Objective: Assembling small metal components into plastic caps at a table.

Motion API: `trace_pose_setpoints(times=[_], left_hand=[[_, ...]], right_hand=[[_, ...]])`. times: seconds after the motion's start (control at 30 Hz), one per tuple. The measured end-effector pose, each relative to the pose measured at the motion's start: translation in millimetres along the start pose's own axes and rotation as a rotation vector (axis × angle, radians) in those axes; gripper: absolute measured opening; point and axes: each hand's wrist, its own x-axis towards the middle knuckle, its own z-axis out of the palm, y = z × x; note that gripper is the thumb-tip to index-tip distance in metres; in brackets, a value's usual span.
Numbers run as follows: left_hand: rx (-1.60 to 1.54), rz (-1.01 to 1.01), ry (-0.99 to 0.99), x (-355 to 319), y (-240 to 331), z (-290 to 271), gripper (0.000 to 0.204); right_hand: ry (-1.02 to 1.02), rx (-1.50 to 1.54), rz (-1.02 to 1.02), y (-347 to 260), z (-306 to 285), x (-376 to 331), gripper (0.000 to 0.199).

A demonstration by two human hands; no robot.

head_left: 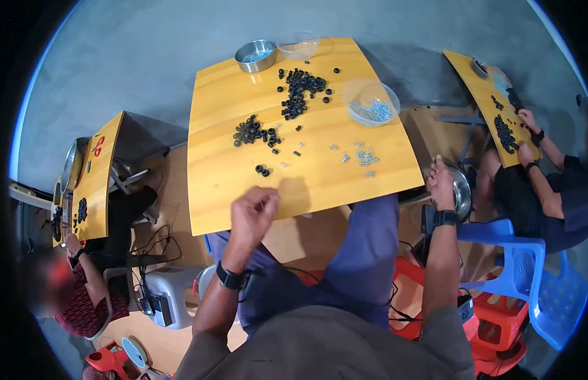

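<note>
My left hand (255,214) is closed in a pinch just above the front edge of the yellow wooden table (227,183); whatever its fingers hold, if anything, is too small to make out. Nearest to it on the tabletop are two black ring-like parts (262,171). Off the table's right edge, my right hand (441,185) hangs beside a steel bowl (462,195), partly covering its rim. Its fingers are curled together and their contents are hidden. Small black parts lie in a far pile (300,92) and a nearer pile (251,130). Small silvery metal pieces (367,157) are scattered at the right.
A steel bowl (255,56) and a clear plastic bowl (299,45) stand at the far edge. Another clear bowl (372,102) at the right holds silvery pieces. Co-workers sit at side tables (94,190) left and right. A blue chair (522,253) stands at my right.
</note>
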Motion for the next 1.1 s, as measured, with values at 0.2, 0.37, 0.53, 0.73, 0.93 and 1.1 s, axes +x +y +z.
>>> trace_pose_setpoints(times=[0.2,0.37,0.53,0.73,0.93,1.1], left_hand=[[0.426,0.154,0.019,52.8,5.5,-33.0,0.030],[0.591,0.253,-0.096,62.0,-6.8,-31.9,0.027],[0.516,0.308,-0.043,51.4,-5.9,-27.4,0.023],[-0.183,0.038,-0.238,-17.8,37.0,6.8,0.020],[-0.334,0.099,-0.273,-46.5,51.7,20.8,0.021],[-0.166,0.341,-0.351,-36.7,52.1,28.4,0.023]], right_hand=[[0.140,-0.027,-0.012,3.0,-8.0,-34.7,0.018],[0.149,0.067,-0.133,8.9,24.0,-116.8,0.023],[-0.271,-0.038,-0.133,20.4,79.6,-206.8,0.021],[-0.832,0.062,0.365,42.2,147.2,-264.5,0.025],[-0.970,0.287,0.566,65.6,145.2,-266.7,0.028],[-0.945,0.414,0.664,80.3,126.2,-262.7,0.025]])
